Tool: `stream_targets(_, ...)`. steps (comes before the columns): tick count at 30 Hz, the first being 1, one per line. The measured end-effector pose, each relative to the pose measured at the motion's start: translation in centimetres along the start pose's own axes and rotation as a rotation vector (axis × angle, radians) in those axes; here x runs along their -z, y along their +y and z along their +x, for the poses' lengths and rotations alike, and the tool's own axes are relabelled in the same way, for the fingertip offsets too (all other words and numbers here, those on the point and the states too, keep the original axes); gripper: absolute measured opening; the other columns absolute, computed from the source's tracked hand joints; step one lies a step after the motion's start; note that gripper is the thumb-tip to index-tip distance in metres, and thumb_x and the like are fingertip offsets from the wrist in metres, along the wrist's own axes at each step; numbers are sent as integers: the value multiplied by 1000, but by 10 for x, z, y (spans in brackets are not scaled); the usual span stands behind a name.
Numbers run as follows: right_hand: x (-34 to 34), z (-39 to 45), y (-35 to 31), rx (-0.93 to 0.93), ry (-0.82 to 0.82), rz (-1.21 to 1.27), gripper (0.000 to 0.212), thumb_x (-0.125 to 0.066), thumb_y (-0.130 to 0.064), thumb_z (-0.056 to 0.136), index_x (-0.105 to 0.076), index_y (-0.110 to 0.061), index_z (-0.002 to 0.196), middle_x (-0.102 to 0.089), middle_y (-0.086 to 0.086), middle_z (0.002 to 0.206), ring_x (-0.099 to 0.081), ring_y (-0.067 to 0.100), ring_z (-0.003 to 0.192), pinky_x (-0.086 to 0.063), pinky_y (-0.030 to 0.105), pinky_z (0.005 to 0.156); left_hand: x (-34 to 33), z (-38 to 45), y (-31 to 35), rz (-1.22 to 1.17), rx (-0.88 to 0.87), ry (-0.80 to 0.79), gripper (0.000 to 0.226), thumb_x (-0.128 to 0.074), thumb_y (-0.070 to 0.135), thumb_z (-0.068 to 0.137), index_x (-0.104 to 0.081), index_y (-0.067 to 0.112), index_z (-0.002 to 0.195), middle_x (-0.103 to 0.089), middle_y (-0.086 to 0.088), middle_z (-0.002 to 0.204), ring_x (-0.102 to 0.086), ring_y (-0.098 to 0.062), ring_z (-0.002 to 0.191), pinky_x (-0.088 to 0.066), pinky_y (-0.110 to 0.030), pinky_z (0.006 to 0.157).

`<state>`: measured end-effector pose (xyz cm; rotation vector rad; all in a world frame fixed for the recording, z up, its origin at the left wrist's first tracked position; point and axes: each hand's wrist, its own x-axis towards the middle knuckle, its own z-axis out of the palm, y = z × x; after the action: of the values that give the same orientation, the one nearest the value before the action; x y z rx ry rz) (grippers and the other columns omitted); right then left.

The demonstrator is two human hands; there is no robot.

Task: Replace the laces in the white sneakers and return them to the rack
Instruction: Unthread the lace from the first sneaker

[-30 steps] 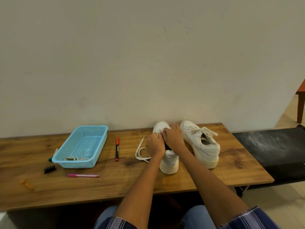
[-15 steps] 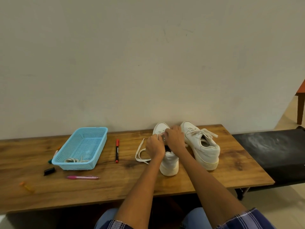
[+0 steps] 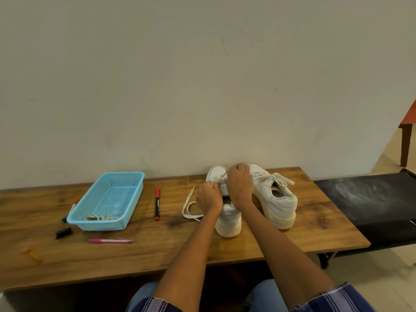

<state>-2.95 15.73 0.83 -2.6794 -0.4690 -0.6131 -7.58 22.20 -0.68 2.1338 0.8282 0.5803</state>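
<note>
Two white sneakers stand on the wooden table (image 3: 157, 251), heels towards me. Both my hands are on the left sneaker (image 3: 227, 218). My left hand (image 3: 208, 197) pinches a cream lace (image 3: 188, 207) that runs taut across the eyelets and loops down onto the table at the left. My right hand (image 3: 239, 185) is curled over the tongue area and pinches the same lace. The right sneaker (image 3: 278, 199) is laced, with its bow lying loose on top.
A light blue plastic basket (image 3: 108, 200) at the left holds another coil of cream lace. A red-capped marker (image 3: 157, 203), a pink pen (image 3: 110, 240), a black cap (image 3: 63, 233) and other markers lie around it. A black bench (image 3: 369, 199) adjoins the table at the right.
Both hands have shifted slightly away from me along the left sneaker, and the lace between them is now drawn taut. The right sneaker and the basket have not moved.
</note>
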Motion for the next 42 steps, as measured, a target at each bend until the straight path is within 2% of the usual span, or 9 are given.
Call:
stream_targets(3, -1, -3, 4, -100, 83, 124, 24, -44, -10, 96, -53, -6, 119, -52, 16, 117, -50, 29, 105, -48, 34, 76, 1, -1, 0, 6, 8, 3, 34, -41, 24, 97, -64, 4, 84, -65, -12, 88, -58, -26, 82, -33, -30, 59)
stream_targets(6, -5, -1, 2, -14, -116, 113, 34, -36, -24, 101, -45, -12, 132, -46, 14, 129, -44, 28, 115, -42, 35, 89, 0, -2, 0, -8, 2, 4, 34, -40, 24, 97, -64, 4, 84, -65, -12, 88, -59, -25, 82, -34, -30, 59)
stream_targets(9, -6, 0, 1, 82, -262, 47, 34, -32, -30, 101, -54, -10, 119, -52, 13, 121, -45, 27, 112, -41, 33, 90, 0, -1, 1, -16, 11, 10, 35, -41, 25, 98, -64, 5, 82, -65, -11, 85, -51, -19, 74, -34, -30, 60)
stream_targets(15, -8, 0, 5, -13, -125, 178, 28, -41, -21, 97, -63, -4, 92, -64, 12, 97, -55, 26, 96, -40, 29, 71, 2, -2, 1, -1, -1, 0, 33, -41, 23, 97, -63, 5, 81, -64, -11, 84, -50, -19, 73, -35, -30, 60)
stream_targets(20, 0, -6, 6, -228, 66, 176, 35, -46, -33, 96, -58, -3, 109, -57, 13, 110, -48, 25, 106, -44, 33, 81, 3, -2, 1, 16, -1, -12, 31, -41, 25, 98, -60, 8, 79, -63, -11, 86, -55, -22, 79, -34, -30, 61)
stream_targets(25, -7, -7, 7, -390, -98, 152, 55, -30, -48, 98, -60, -3, 105, -61, 16, 110, -55, 28, 104, -44, 33, 78, 3, -2, 1, 32, 3, -5, 34, -40, 26, 98, -64, 6, 84, -60, -7, 81, -48, -15, 74, -33, -28, 59)
stream_targets(30, -4, -5, 6, -189, -157, 268, 45, -45, -42, 95, -52, -4, 118, -58, 12, 115, -53, 27, 109, -43, 34, 86, 3, -2, 2, 21, 7, 2, 34, -40, 26, 98, -64, 6, 84, -63, -8, 85, -49, -16, 75, -35, -29, 60)
stream_targets(35, -6, -5, 8, -235, -335, 132, 31, -44, -32, 95, -60, -6, 102, -66, 10, 101, -56, 20, 79, -41, 28, 65, 5, -4, 3, 34, 9, -4, 30, -39, 25, 98, -60, 10, 84, -60, -8, 87, -48, -16, 77, -36, -29, 62)
stream_targets(42, 0, -5, 4, -181, -172, 124, 11, -49, -20, 92, -53, -10, 92, -58, 7, 91, -55, 19, 83, -34, 25, 64, 11, 7, 15, 107, 9, -128, 31, -45, 21, 98, -40, 7, 125, -61, -13, 115, -60, -29, 101, -43, -31, 67)
